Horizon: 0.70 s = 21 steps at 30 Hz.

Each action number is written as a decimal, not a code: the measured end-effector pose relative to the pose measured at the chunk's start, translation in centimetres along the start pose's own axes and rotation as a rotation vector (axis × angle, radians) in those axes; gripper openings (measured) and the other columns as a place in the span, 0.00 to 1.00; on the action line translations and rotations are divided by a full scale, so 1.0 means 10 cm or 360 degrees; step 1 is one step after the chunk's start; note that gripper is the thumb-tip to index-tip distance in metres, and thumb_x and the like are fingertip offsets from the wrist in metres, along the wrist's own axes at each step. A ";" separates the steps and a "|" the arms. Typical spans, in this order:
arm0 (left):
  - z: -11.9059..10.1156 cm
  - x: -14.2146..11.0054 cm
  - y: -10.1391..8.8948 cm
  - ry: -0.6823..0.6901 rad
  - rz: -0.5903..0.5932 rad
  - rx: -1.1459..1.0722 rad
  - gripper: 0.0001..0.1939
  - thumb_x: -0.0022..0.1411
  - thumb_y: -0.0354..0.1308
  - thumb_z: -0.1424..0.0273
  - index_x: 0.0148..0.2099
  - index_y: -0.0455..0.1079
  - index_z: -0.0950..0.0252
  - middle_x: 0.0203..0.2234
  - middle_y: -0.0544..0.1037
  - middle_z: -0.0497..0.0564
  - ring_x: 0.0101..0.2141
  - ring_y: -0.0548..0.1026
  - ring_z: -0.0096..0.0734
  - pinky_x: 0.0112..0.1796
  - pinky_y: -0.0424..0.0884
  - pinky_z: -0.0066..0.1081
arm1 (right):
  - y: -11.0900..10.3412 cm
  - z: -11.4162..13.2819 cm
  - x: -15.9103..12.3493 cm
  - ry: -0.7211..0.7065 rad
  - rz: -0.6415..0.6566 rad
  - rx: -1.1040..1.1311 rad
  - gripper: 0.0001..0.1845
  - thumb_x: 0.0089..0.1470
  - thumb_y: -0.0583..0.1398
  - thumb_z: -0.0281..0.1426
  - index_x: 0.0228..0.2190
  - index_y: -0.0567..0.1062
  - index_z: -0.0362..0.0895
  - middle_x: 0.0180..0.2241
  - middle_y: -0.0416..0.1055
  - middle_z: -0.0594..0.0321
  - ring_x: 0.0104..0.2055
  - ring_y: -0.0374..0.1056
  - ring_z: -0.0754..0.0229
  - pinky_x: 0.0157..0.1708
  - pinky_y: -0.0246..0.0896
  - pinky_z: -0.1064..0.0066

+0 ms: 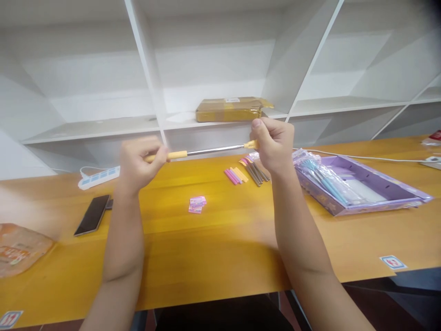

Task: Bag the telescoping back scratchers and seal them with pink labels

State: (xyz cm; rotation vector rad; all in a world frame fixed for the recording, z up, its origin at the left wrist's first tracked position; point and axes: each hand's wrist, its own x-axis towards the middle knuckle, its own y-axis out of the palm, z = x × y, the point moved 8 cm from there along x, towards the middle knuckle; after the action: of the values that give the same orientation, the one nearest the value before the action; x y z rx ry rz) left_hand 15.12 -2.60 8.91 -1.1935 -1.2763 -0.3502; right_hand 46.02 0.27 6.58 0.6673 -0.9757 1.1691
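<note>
Holding a slim pen (206, 151) level above the wooden worktop (213, 248), with the left hand (138, 163) closing its grip on the yellow barrel end and the right hand (274, 145) pinching the opposite yellow end; bare metal core showing between the two fists. Keeping both grips clamped tight on the pen, well clear of the worktop surface. Risking, by judgement, a bent core if the ends are being pulled off-axis, since the exposed middle is carrying all the load unsupported. Risking also a sudden release: one yellow piece slipping free and dropping among the loose pink, yellow and grey pen parts (246, 174) lying far of centre, or striking the small pink eraser packet (197, 204) directly beneath. Lying to the right, an open purple stationery box (396, 186); to the left, a dark phone (92, 214) and a white power strip (98, 177), both well apart from the hands.
</note>
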 end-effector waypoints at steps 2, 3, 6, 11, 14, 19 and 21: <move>0.03 0.01 0.02 -0.0068 -0.0055 0.0088 0.20 0.71 0.58 0.65 0.24 0.69 0.60 0.18 0.69 0.48 0.22 0.67 0.30 0.28 0.62 0.38 | -0.01 0.01 0.00 0.0010 -0.0015 -0.0051 0.42 0.69 0.63 0.63 0.19 0.60 0.45 0.20 0.49 0.66 0.25 0.44 0.64 0.26 0.41 0.66; 0.05 0.01 0.03 -0.0102 -0.0071 0.0127 0.21 0.71 0.59 0.64 0.24 0.69 0.60 0.18 0.69 0.48 0.22 0.67 0.30 0.28 0.61 0.38 | -0.02 0.00 0.00 0.0016 -0.0029 -0.0067 0.42 0.68 0.63 0.64 0.19 0.60 0.45 0.20 0.49 0.66 0.25 0.44 0.64 0.26 0.41 0.65; 0.09 0.00 0.00 -0.0170 -0.0165 0.0154 0.20 0.71 0.64 0.60 0.27 0.71 0.60 0.20 0.72 0.48 0.24 0.67 0.30 0.29 0.62 0.37 | -0.07 -0.04 0.00 0.0026 -0.0132 -0.0077 0.42 0.69 0.63 0.63 0.19 0.61 0.46 0.21 0.49 0.66 0.25 0.45 0.64 0.27 0.41 0.65; 0.11 -0.01 0.04 -0.0220 -0.0150 0.0085 0.20 0.67 0.71 0.53 0.30 0.74 0.60 0.21 0.73 0.47 0.24 0.66 0.30 0.28 0.62 0.36 | -0.09 -0.18 0.03 0.0066 -0.0217 0.0008 0.41 0.71 0.62 0.62 0.20 0.61 0.46 0.21 0.51 0.65 0.24 0.48 0.64 0.26 0.41 0.65; 0.12 -0.03 0.05 -0.0220 -0.0172 0.0042 0.21 0.62 0.76 0.51 0.31 0.75 0.60 0.22 0.75 0.46 0.24 0.67 0.29 0.27 0.62 0.35 | -0.10 -0.24 0.03 0.0099 -0.0228 0.0047 0.40 0.71 0.62 0.61 0.20 0.61 0.46 0.21 0.53 0.65 0.23 0.49 0.64 0.25 0.42 0.65; 0.16 -0.05 0.03 -0.0291 -0.0183 -0.0034 0.20 0.61 0.78 0.52 0.33 0.76 0.60 0.23 0.75 0.46 0.24 0.67 0.28 0.26 0.63 0.34 | -0.11 -0.29 0.03 0.0120 -0.0235 0.0096 0.39 0.71 0.64 0.59 0.20 0.62 0.46 0.20 0.53 0.66 0.22 0.49 0.65 0.24 0.42 0.66; 0.15 -0.06 0.02 -0.0311 -0.0186 -0.0005 0.23 0.60 0.78 0.49 0.32 0.74 0.60 0.23 0.74 0.46 0.24 0.67 0.28 0.26 0.63 0.34 | -0.09 -0.31 0.02 0.0135 -0.0232 0.0114 0.39 0.70 0.64 0.60 0.20 0.63 0.46 0.20 0.54 0.66 0.22 0.50 0.66 0.24 0.41 0.66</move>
State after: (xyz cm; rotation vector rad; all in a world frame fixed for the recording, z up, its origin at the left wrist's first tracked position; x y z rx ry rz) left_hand 14.30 -1.49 8.06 -1.1803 -1.5197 -0.3263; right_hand 47.77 2.79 5.42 0.7279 -0.8034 1.0989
